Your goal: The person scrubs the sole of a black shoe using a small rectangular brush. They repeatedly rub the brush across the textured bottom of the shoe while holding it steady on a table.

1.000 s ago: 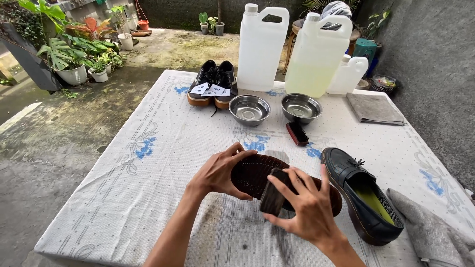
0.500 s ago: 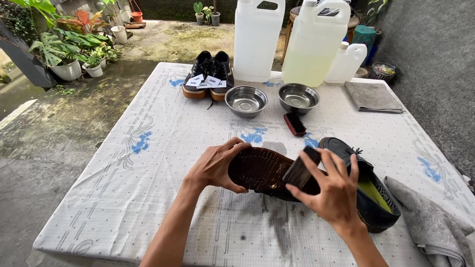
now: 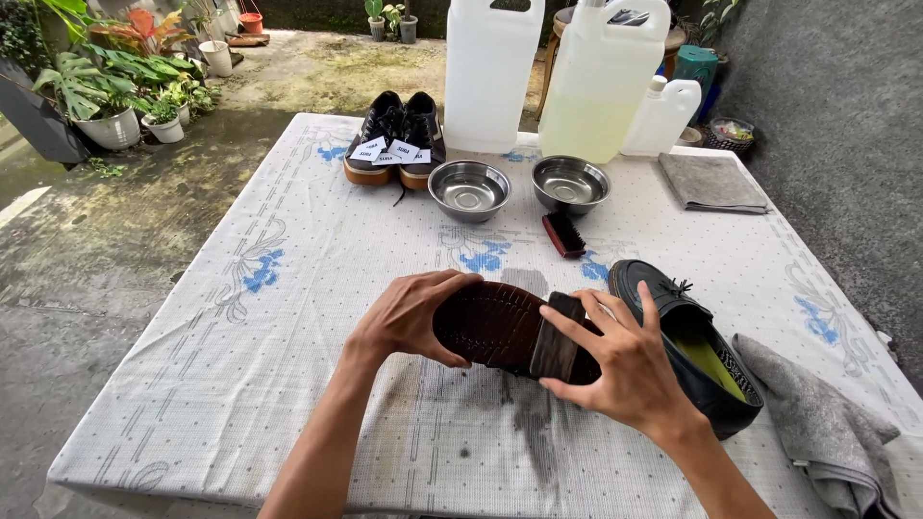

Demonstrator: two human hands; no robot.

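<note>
My left hand (image 3: pixel 409 317) grips a dark shoe (image 3: pixel 490 327) held sole-up above the table, its brown ribbed sole facing me. My right hand (image 3: pixel 625 370) presses a dark wooden brush (image 3: pixel 558 336) across that sole. Just right of my hands, the matching black loafer (image 3: pixel 687 341) stands upright on the tablecloth with a yellowish insole showing.
On the white patterned tablecloth (image 3: pixel 288 317) stand two steel bowls (image 3: pixel 469 188) (image 3: pixel 570 183), a small brush (image 3: pixel 563 234), a pair of black sneakers (image 3: pixel 396 139), two large jugs (image 3: pixel 492 72) (image 3: pixel 601 82), a small white bottle (image 3: pixel 661 115) and grey cloths (image 3: pixel 713 181) (image 3: pixel 817 423). A wet patch (image 3: pixel 524 413) lies under my hands.
My right hand has slid the brush along the sole, from the toe end back toward its middle. My left hand still holds the shoe in the same place.
</note>
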